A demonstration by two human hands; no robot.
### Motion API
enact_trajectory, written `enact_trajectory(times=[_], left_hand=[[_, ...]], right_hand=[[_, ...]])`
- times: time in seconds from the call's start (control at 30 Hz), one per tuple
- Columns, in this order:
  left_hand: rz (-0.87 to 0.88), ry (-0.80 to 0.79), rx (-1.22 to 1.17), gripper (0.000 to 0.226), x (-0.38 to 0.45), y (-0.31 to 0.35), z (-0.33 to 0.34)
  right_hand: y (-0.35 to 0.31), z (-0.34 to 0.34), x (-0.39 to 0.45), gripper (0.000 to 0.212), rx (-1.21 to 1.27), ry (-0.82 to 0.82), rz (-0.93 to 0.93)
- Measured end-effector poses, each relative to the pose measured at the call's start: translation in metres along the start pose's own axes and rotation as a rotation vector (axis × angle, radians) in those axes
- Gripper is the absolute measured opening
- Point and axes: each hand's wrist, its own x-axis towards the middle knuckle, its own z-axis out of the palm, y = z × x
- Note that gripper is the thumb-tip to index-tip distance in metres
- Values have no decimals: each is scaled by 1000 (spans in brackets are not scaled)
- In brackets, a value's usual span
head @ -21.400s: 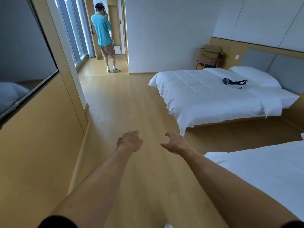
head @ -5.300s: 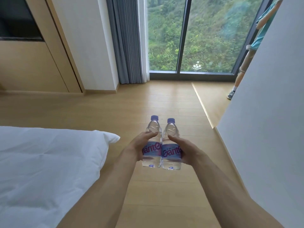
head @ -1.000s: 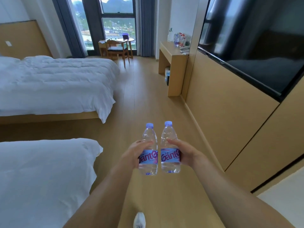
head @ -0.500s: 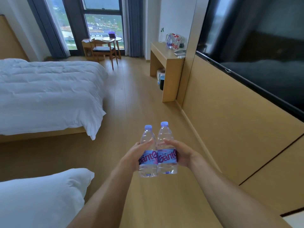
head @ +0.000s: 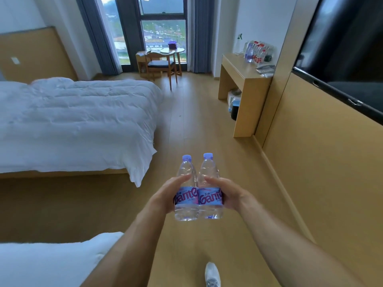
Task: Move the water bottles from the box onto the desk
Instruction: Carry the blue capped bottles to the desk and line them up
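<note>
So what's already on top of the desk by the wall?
On the desk, a cluster of water bottles stands at the back, with a telephone nearer the camera. The wall panel hides the desktop's right end, so anything there cannot be seen.

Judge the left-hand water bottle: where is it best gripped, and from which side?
Around the labelled waist, from its outer left side. The left water bottle stands upright, pressed against the right water bottle, so only its outer flank is free. The left hand already wraps it there; the shoulder above narrows toward the cap, a likely poorer hold.
</note>
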Motion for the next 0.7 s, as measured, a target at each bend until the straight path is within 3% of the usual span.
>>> enact_trajectory(times=[0.1,0.2,0.43,0.7], left_hand=[[17,23,-16,43,43,32,-8],[41,80,-16,50,85,68,-10],[100,148,-62,71,168,137,-15],[90,163,-51,94,257,195,-23]], right_hand=[[-35,-13,49,97,-6,-87,-8],[-73,-28,96,99,2,-132,-4],[-151,-53,175,74,34,-145,7],[-209,-82,253,67,-4,-111,54]])
